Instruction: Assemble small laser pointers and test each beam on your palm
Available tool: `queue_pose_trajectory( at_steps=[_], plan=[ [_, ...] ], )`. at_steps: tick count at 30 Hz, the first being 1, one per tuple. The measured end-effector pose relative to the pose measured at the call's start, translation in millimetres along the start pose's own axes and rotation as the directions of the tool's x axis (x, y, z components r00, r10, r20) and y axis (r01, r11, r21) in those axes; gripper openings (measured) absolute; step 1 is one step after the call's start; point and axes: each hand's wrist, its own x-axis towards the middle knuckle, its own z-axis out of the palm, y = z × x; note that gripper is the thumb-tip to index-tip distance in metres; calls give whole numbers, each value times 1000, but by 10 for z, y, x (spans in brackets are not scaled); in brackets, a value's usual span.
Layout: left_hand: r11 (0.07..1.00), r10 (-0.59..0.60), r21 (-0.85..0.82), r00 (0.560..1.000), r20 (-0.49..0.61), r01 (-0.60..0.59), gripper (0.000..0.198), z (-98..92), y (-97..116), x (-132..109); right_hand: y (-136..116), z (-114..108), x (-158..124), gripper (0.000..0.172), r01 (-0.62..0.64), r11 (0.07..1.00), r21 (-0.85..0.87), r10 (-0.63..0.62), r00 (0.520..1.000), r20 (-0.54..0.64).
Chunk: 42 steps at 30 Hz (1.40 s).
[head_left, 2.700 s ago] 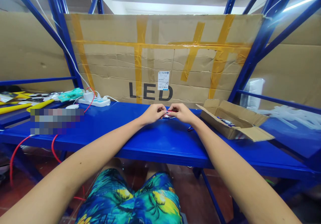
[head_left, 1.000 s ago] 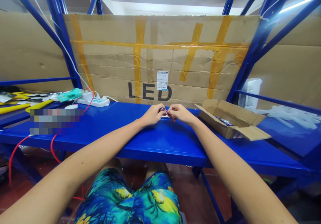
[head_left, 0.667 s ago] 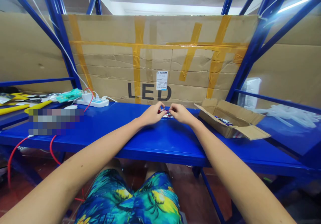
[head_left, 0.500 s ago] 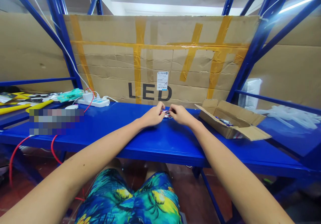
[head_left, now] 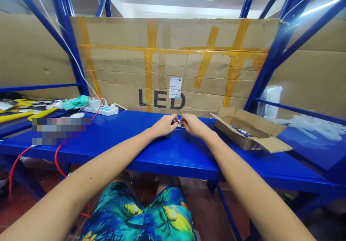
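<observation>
Over the blue workbench (head_left: 173, 151), my left hand (head_left: 165, 124) and my right hand (head_left: 194, 125) almost meet. Both have fingers curled in a pinch on a small shiny object with silver and dark red parts (head_left: 179, 123). It lies between the fingertips, close to the bench top. My fingers cover most of it, and its kind is too small to make out. To the right of my right hand stands an open cardboard box (head_left: 259, 142) with a few blue and silver pieces (head_left: 241, 131) inside.
A large taped cardboard sheet (head_left: 119, 68) marked LED stands behind the bench. At the left are a white power strip (head_left: 104, 110), red cables (head_left: 58, 161) and yellow-handled items (head_left: 40, 114). Blue rack posts (head_left: 263, 75) flank the bench; clear plastic strips (head_left: 316, 125) lie far right.
My hands have drawn slightly closer together around the small shiny object. The fingers of my right hand have shifted a little. The box and bench stand as before.
</observation>
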Motion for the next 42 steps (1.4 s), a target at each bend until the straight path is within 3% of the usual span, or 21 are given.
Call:
queue_pose_trajectory(
  at_steps=[3,6,10,13,18,23,26,29,32,34,42],
  plan=[
    [996,-79,-37,996,-34,77,13,5,-75,39,47,-8,10,14,-45,998,53,47,998,-37],
    [968,-190,-183,978,-82,173,20,-12,-160,88,135,-25,22,14,-153,983,107,161,984,-72],
    [887,-241,-403,970,14,226,13,-62,-216,117,244,-66,12,15,-261,950,172,272,961,-41],
    [880,-191,-442,981,13,177,13,-71,-210,111,247,-90,-9,15,-267,932,246,264,963,43],
    [911,-4,-411,997,-81,-30,13,-40,-159,86,144,-52,-8,25,-128,882,453,54,984,172],
    [906,-12,-423,999,-35,-4,19,-19,-97,78,97,-4,15,23,-203,799,566,93,972,217],
    [797,-135,-597,991,-23,95,37,-28,-93,111,107,-6,16,20,-219,800,558,146,974,173],
    [518,-289,-828,955,67,215,59,-86,-131,143,117,-12,9,16,-234,795,560,173,972,160],
    [313,-307,-913,937,164,262,74,-167,-187,139,99,-28,-1,16,-232,805,546,172,972,158],
    [276,-304,-919,933,195,282,78,-200,-213,125,75,-50,-6,17,-230,820,524,177,973,150],
    [308,-276,-893,929,247,329,78,-166,-228,105,55,-83,1,22,-229,834,503,196,974,117]
  ],
)
